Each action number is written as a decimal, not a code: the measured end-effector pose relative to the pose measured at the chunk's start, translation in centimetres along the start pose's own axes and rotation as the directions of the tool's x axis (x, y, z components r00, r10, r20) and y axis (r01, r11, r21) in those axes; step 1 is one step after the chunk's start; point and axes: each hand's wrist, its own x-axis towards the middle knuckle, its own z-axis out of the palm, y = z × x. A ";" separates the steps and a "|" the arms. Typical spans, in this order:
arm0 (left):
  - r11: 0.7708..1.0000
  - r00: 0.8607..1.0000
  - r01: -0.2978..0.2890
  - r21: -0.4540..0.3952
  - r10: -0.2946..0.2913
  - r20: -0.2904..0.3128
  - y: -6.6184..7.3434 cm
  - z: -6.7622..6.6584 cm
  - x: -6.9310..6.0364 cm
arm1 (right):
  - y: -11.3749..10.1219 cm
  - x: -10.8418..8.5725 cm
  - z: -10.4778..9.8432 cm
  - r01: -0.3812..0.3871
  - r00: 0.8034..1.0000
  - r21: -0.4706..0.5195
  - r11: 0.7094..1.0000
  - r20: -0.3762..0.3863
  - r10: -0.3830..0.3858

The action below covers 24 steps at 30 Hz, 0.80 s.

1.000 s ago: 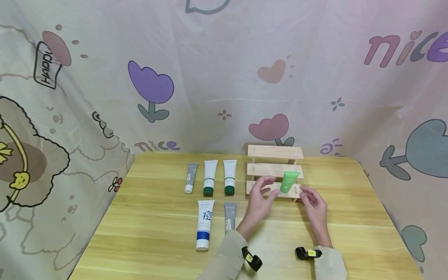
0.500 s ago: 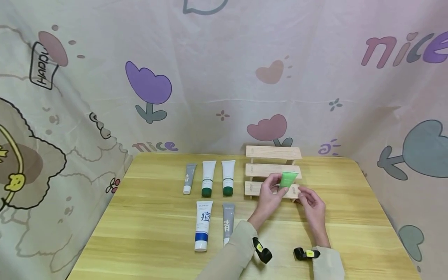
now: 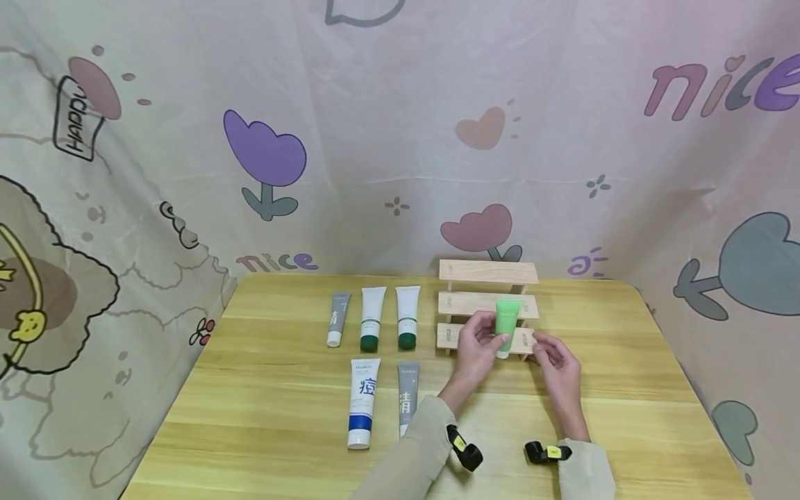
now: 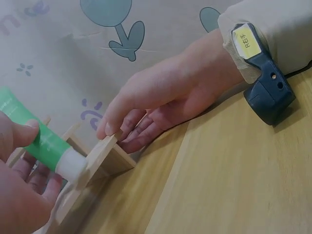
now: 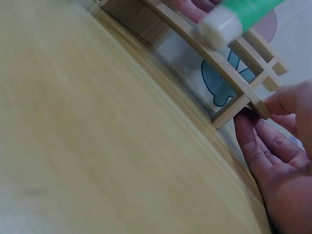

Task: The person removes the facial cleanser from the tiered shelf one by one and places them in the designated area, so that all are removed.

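Note:
A green tube with a white cap (image 3: 507,319) is pinched between the thumb and fingers of my left hand (image 3: 473,357). It stands nearly upright, cap down, in front of the lowest step of a three-step wooden rack (image 3: 487,271). In the left wrist view the white cap (image 4: 71,165) is close to the step's front edge; whether it touches cannot be told. My right hand (image 3: 558,364) grips the right end of that lowest step, thumb on top and fingers beneath, as the right wrist view shows at the wooden step's end (image 5: 256,103).
Left of the rack lie two white tubes with green caps (image 3: 372,312) and a small grey tube (image 3: 338,318). Nearer are a white-and-blue tube (image 3: 364,403) and another grey tube (image 3: 408,392), partly behind my left sleeve. A printed cloth (image 3: 375,139) hangs behind the table.
My left hand first moved right and took a closer grip on the green tube, then shifted slightly left, bringing the tube more upright. My right hand stays on the rack.

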 end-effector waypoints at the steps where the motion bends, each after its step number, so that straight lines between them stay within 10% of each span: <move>1: 1.000 1.000 0.005 -0.005 -0.005 -0.006 0.0 -0.2 -0.1 | 0.0 0.0 0.0 0.004 1.000 0.000 1.000 0.000 -0.004; 24: 0.999 0.996 0.023 0.042 -0.019 -0.093 3.0 -5.1 -2.3 | -0.3 -0.2 0.1 0.003 1.000 -0.001 1.000 -0.013 -0.003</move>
